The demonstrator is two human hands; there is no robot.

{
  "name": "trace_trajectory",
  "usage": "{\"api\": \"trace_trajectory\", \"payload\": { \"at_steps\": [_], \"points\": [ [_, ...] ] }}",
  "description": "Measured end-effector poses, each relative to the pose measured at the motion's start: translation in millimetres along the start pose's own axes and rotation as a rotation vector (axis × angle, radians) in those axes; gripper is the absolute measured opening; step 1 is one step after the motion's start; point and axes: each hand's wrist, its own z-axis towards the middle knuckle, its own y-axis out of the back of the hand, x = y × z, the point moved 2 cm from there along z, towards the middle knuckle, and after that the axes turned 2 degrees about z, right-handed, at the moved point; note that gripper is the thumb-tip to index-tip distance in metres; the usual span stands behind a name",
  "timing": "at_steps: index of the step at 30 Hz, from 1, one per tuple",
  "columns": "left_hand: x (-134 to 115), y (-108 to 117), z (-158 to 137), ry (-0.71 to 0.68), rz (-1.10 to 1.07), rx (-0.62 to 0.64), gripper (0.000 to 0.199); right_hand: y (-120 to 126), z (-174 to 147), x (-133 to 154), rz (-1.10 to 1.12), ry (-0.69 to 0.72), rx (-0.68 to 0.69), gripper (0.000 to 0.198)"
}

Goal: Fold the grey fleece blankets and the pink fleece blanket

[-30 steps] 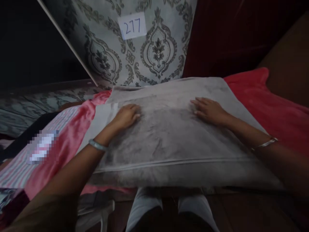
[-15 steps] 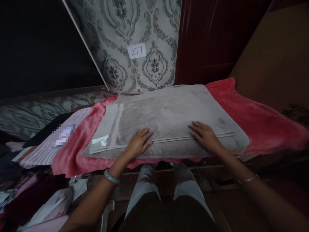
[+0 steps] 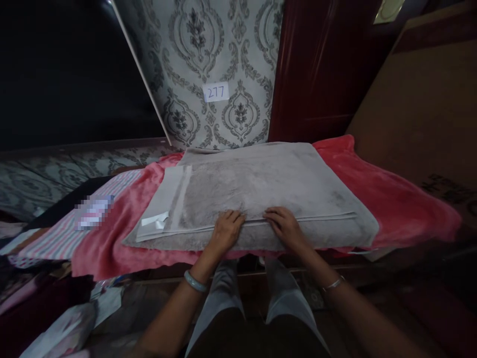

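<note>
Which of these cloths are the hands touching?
The grey cloth with the white tag: the left hand and right hand rest on it. Neither touches the red cloth beneath or the striped cloth.

A room in a home, by the look of its furnishings and soft cloths.
Ornate damask-patterned wallpaper (image 3: 238, 54) is the clearest household sign; left of it stands a large dark screen (image 3: 70, 74), apparently a television, and right of it a glossy dark-red door (image 3: 316, 69) with a gold-coloured plate (image 3: 388, 11). In front of the wallpaper lie a folded grey towel (image 3: 261, 186) and a plush red blanket (image 3: 387, 194); forward and left of it are a striped cloth (image 3: 55, 238) and heaped fabrics (image 3: 67, 325). Farther right of it leans a big cardboard box (image 3: 421, 114).
</note>
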Motion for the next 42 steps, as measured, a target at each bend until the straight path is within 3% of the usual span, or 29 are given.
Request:
{"api": "trace_trajectory", "payload": {
  "at_steps": [10, 17, 24, 28, 31, 34, 37, 42],
  "points": [
    [-6, -5, -12, -0.021, -0.030, -0.213, 0.018, -2, -10, 11, -0.109, 0.031, -0.127, 0.017],
    [-7, -6, -12, -0.028, -0.041, -0.238, 0.019, -1, -7, 12, -0.116, 0.030, -0.114, 0.016],
    [-13, -2, -12, 0.018, -0.040, -0.062, 0.022, 5, -13, 11, -0.122, 0.003, -0.080, 0.019],
    [-18, 1, -16, 0.028, -0.059, -0.011, 0.024, 4, 15, 20, -0.131, -0.054, -0.028, 0.033],
    [-25, 2, -21, 0.082, -0.089, -0.015, 0.024, -11, 42, 33, -0.240, -0.028, 0.050, 0.038],
    [-26, 9, -27, 0.102, -0.172, -0.020, 0.021, -36, 49, 38, -0.370, 0.010, 0.220, 0.049],
    [-3, 30, -33, 0.187, -0.228, -0.036, 0.023, -55, 35, 32, -0.456, 0.020, 0.374, 0.051],
    [71, 69, -57, 0.619, 0.066, -0.004, 0.042, -61, 20, 21, -0.478, 0.000, 0.419, 0.053]
  ]
}}
